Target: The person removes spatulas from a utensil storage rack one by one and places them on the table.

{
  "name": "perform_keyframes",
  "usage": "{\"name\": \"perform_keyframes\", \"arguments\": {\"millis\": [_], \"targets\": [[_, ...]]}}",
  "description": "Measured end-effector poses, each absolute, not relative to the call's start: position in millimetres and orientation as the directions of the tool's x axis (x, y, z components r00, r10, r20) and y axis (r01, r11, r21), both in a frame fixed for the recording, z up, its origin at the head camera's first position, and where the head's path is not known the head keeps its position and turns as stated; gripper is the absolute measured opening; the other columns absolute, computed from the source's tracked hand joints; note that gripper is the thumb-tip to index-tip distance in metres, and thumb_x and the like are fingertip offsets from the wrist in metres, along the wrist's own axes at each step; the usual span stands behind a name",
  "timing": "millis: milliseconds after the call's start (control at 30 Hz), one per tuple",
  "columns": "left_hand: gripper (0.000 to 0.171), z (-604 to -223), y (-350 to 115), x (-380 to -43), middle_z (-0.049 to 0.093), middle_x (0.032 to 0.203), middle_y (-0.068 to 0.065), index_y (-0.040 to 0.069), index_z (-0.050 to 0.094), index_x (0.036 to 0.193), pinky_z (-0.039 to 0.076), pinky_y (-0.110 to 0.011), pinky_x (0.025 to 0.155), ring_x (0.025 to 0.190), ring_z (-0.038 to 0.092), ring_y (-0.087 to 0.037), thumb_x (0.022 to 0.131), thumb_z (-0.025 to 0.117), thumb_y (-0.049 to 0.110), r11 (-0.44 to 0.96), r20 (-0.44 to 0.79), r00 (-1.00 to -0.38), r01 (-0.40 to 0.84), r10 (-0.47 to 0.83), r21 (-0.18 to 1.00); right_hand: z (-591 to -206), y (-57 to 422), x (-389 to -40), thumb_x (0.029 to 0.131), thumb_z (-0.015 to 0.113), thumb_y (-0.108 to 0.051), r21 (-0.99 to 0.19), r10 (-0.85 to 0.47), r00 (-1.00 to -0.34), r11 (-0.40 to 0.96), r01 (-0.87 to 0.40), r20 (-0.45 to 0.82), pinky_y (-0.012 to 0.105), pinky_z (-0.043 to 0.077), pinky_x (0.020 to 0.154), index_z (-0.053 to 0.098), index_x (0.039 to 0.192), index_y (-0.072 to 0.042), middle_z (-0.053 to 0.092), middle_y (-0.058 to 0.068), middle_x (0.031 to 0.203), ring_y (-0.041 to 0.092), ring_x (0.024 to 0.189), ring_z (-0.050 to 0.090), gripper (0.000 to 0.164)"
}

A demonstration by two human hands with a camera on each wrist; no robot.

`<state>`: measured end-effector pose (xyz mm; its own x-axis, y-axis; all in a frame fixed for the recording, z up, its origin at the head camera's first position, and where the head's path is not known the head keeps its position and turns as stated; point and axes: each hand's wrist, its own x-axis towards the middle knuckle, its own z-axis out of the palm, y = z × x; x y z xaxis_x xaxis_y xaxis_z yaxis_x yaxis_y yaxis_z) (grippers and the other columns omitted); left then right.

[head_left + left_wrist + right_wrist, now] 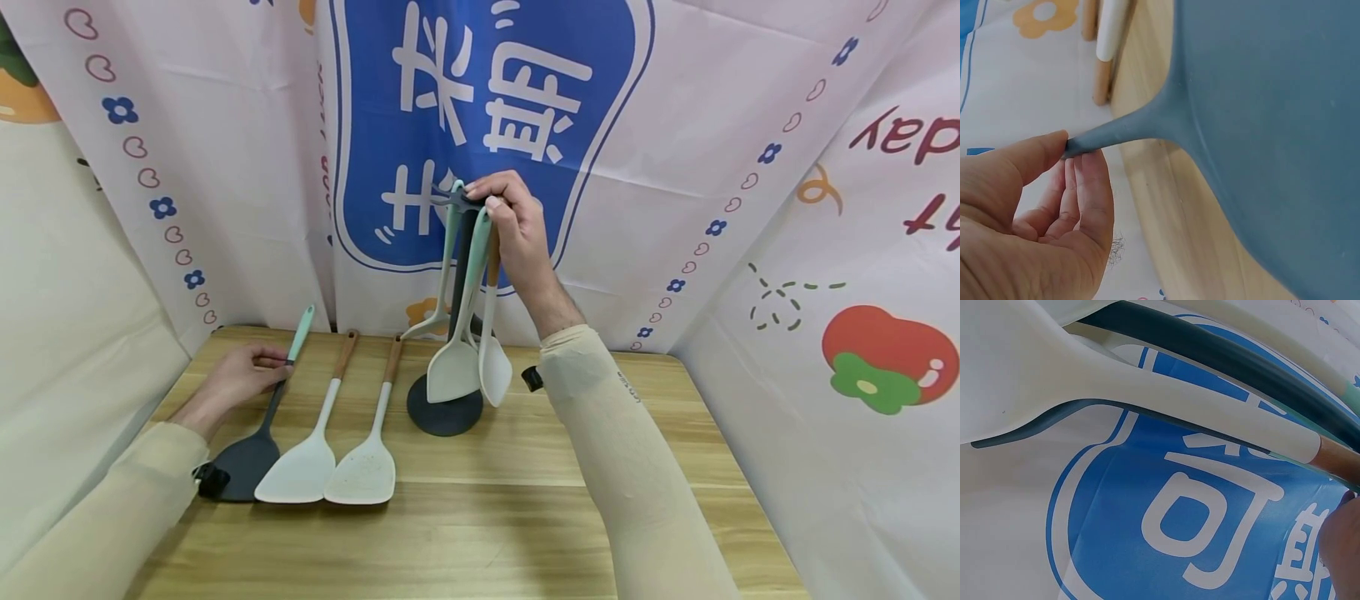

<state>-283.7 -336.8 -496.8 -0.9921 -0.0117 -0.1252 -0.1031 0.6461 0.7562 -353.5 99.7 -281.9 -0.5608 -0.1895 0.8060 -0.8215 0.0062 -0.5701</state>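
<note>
My left hand (236, 383) pinches the dark grey spatula (247, 462) near where its grey shaft meets the mint handle. In the left wrist view, thumb and fingertips close on the shaft, and the broad blade fills the right side. My right hand (521, 237) grips the top of a dark utensil stand (444, 419), the thumb by the upper end of a mint-handled turner (452, 371). Beside that hangs a white spoon (495, 371) with a brown handle. Other utensils hang behind, partly hidden. The right wrist view shows white and dark shafts, with the hand mostly cut off.
Two white spatulas with brown handles, a left one (303, 471) and a right one (367, 475), lie on the wooden table (480, 542) between the grey spatula and the stand. A printed cloth (615, 217) hangs behind the table and along its sides.
</note>
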Motion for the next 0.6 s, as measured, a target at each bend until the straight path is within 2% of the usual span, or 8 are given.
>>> {"name": "perform_keyframes", "arguments": {"millis": [300,600], "targets": [[0.049,-504.5,-340.3,-294.2,0.070,0.140,-0.036,-0.015,0.059,0.154,0.068,-0.025,0.081,0.105,0.077,-0.022,0.118,0.069,0.016,0.661,-0.166,-0.986,-0.106,0.029,0.743,-282.1,99.5,-353.3,0.109,0.046,-0.028,-0.570,-0.190,-0.560,0.005,-0.822,0.807,0.029,0.054,0.115,0.070,0.118,0.015,0.067,0.034,0.129,0.007,0.125,0.066,0.050],[0.041,-500.1,-340.4,-299.5,0.076,0.126,-0.033,-0.016,0.064,0.145,0.066,-0.029,0.078,0.100,0.078,-0.027,0.115,0.070,0.011,0.714,-0.171,-0.982,-0.063,0.081,0.698,-282.1,99.4,-352.5,0.109,0.046,-0.027,-0.567,-0.192,-0.556,-0.006,-0.823,0.809,0.029,0.054,0.114,0.070,0.117,0.015,0.067,0.034,0.129,0.007,0.125,0.066,0.049]]}}
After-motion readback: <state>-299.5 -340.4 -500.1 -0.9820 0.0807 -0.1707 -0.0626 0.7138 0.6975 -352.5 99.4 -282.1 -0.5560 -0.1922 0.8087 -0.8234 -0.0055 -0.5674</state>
